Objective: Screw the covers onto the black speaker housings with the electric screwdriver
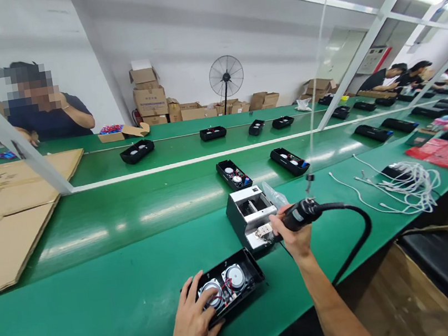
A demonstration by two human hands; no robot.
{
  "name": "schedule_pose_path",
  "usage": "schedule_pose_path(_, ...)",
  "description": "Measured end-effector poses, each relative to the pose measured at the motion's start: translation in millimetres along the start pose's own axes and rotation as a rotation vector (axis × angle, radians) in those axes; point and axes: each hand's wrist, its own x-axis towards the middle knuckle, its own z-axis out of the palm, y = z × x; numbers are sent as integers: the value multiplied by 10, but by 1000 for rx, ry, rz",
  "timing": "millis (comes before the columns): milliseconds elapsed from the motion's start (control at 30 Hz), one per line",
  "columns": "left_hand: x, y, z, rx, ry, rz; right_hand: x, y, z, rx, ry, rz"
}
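Left hand [196,317] touches one two-speaker case [240,299]; right hand [296,238], probably one screwdriver [299,215].

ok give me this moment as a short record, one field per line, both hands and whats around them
left hand: spread over one end of an open black speaker housing
right hand: gripping a black corded electric screwdriver
screwdriver front end: at the screw feeder, contact unclear
inside housing: two round speaker drivers, one partly covered by fingers
beyond feeder: two more open speaker units
bench right: white cables, red plastic bag
background: pedestal fan, cardboard boxes
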Motion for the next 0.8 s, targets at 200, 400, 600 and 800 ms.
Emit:
schedule_pose_path(200, -13, 19, -12, 20, -35, -12, -137, 8, -112, -81, -201, 190)
schedule_pose_path(400, 13, 46, -35, 0, -41, -24, -277, -236, -181, 138, -202, 229)
schedule_pose_path(600, 39, 91, -86, 11, -73, -36, -723, -452, 68, 458, -404, 187)
schedule_pose_path(800, 35, 108, -99, 10, -80, -42, -1178, -331, 430, 522, -537, 143)
